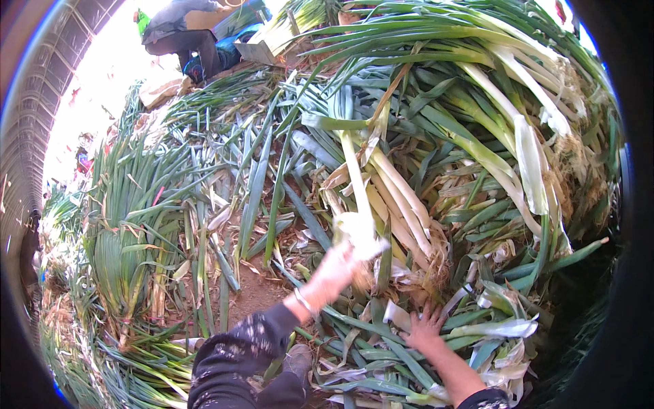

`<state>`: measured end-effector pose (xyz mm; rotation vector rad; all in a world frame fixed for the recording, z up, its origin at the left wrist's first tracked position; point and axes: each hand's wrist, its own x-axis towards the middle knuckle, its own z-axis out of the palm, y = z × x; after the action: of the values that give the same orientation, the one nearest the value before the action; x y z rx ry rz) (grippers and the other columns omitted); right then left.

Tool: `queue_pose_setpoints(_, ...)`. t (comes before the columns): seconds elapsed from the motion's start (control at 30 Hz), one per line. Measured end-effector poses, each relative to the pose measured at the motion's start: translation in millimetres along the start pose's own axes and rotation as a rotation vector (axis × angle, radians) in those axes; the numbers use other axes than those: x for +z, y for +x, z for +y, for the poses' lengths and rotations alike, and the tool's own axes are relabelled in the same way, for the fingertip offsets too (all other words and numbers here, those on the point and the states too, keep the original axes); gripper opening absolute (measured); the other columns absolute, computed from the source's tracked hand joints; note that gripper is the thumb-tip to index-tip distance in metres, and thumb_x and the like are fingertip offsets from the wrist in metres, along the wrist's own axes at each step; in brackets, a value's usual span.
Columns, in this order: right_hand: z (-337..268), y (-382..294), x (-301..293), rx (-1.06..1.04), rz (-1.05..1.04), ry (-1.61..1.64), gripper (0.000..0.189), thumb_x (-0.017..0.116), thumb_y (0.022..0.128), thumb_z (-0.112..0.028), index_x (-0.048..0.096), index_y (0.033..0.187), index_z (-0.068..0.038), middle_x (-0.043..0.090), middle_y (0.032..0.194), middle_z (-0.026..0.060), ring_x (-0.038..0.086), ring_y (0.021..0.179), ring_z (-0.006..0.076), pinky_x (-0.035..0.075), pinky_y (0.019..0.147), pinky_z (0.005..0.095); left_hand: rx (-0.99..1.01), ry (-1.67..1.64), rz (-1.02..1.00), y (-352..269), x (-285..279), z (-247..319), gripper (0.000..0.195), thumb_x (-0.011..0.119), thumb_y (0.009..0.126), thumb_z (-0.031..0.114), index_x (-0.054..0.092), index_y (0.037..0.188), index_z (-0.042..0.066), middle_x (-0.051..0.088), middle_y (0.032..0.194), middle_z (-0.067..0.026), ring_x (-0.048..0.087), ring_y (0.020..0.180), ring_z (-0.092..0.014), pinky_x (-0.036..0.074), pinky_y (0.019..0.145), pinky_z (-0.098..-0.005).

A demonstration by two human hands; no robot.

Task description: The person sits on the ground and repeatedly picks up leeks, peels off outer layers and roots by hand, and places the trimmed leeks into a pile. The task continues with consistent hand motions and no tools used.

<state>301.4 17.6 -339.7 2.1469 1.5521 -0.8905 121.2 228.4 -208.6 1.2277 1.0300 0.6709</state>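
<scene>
My left hand (332,273), blurred and wearing a bangle, is closed around the lower end of a large green onion (354,174). Bright white outer skin (357,235) hangs loose just above its fingers. The stalk points away from me, its leaves lying on the pile. My right hand (425,327) rests with spread fingers on a litter of stripped leaves and skins (378,353), holding nothing that I can see. Just beyond it lie several unpeeled green onions (403,204) with tangled brown roots.
A tall heap of green onions (511,102) rises at the right. Upright bundles (120,266) stand at the left, beside strewn leaves and bare soil (255,294). Farther back, a person (186,30) bends near a wooden crate (258,51). My shoe (298,360) is below my left arm.
</scene>
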Motion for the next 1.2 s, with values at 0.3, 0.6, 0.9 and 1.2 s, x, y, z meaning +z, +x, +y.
queue_pose_setpoints(0.3,-27.8,-121.6,-151.0,-0.319,-0.498,1.782,0.038,0.064,0.087,-0.035,0.050,0.107,-0.006,0.062,0.088,0.0105,0.062,0.073,0.0180,0.054,0.064,0.0313,-0.210,0.282,-0.899,-207.2,91.0,46.9,0.035,0.050,0.094,0.027,0.052,0.119,0.002,0.058,0.105,-0.0048,0.051,0.100,-0.013,0.042,0.088,-0.0285)
queue_pose_setpoints(0.6,-15.5,-321.6,-172.3,-0.491,-0.303,1.435,0.039,0.065,0.084,-0.011,0.048,0.117,0.000,0.056,0.075,0.0022,0.054,0.051,0.0089,0.047,0.048,0.0212,-0.570,-0.127,-0.170,-257.1,56.4,122.9,0.052,0.059,0.089,0.036,0.037,0.129,0.011,0.048,0.126,-0.0131,0.050,0.115,-0.029,0.042,0.088,-0.0572)
queue_pose_setpoints(0.9,-25.8,-384.0,-164.3,-0.700,-0.035,0.883,0.047,0.062,0.086,-0.032,0.046,0.118,-0.001,0.053,0.076,0.0036,0.052,0.062,0.0126,0.045,0.057,0.0300,-0.215,-0.968,0.068,-273.6,72.3,146.1,0.013,0.059,0.089,0.016,0.051,0.079,0.011,0.051,0.059,-0.0026,0.055,0.051,-0.021,0.051,0.056,-0.0471)
queue_pose_setpoints(1.2,-13.9,-356.7,-146.6,-0.992,0.486,0.567,0.054,0.047,0.091,-0.052,0.058,0.110,-0.002,0.060,0.083,0.0166,0.061,0.079,0.0340,0.049,0.068,0.0389,0.071,-1.043,0.122,-235.4,3.2,166.3,0.017,0.055,0.091,0.019,0.046,0.078,0.014,0.042,0.056,0.0043,0.043,0.045,-0.010,0.038,0.046,-0.0307)
